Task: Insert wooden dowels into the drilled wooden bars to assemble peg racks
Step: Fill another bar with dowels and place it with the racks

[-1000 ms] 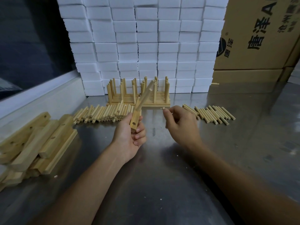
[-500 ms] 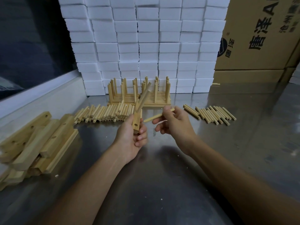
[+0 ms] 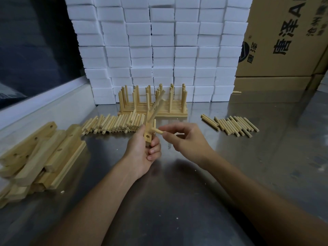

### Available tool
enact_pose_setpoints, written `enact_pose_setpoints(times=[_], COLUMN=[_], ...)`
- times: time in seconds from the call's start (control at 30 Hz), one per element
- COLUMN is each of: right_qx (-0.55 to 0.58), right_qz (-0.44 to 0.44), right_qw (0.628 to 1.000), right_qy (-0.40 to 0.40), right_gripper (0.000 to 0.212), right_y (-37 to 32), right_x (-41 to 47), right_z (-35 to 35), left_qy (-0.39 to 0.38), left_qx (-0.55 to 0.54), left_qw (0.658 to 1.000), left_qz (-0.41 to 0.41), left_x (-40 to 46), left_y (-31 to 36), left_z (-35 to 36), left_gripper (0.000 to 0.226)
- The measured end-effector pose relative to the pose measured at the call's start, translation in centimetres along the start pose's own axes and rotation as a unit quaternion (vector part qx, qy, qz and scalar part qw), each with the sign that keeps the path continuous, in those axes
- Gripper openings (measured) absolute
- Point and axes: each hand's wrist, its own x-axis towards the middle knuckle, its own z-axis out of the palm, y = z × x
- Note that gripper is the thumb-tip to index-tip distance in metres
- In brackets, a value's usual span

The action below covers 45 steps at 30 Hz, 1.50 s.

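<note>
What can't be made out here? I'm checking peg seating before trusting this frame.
- Head view: how deep the dowel sits in the bar; the right hand and blur mask it.
- Bar's lower end: wrapped by the left hand.
- Bar pile: cut off at the left edge.

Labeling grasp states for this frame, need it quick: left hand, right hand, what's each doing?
Left hand: closed round the drilled wooden bar, held upright.
Right hand: pinching a dowel whose tip is at the bar.
</note>
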Motion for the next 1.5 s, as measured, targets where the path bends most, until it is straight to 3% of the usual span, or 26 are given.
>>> enact_pose_setpoints(times=[0.23,0.43,0.6,0.73,1.33,1.5], right_qx=[-0.134,-0.315,-0.386,-0.427,-0.439,-0.372], right_qz=[-0.076,-0.210,-0.275,-0.276,-0.235,-0.256], right_qw=[0.987,0.923,0.879,0.860,0.866,0.892], right_qy=[-0.049,-0.067,-0.053,-0.043,-0.056,0.008], right_gripper=[0.021,0.021,0.019,0.022,0.014,0.017], right_y=[-0.5,-1.9,-2.9,-3.0,-3.2,-2.5], right_x=[-0.1,0.1,0.1,0.2,0.1,0.3], right_z=[-0.4,-0.7,-0.5,0.0,0.6,-0.9], left_qy=[0.002,0.007,0.011,0.025,0.032,0.044], left_qx=[0.015,0.030,0.048,0.053,0.081,0.055], left_qw=[1.000,1.000,0.999,0.998,0.996,0.997], left_qz=[-0.001,0.005,0.015,0.019,0.035,0.025], left_x=[-0.1,0.0,-0.3,-0.2,-0.2,-0.1], left_y=[-0.1,-0.2,-0.4,-0.5,-0.7,-0.4], left_z=[0.0,0.1,0.1,0.2,0.4,0.4], left_gripper=[0.047,0.049,0.048,0.048,0.048,0.047])
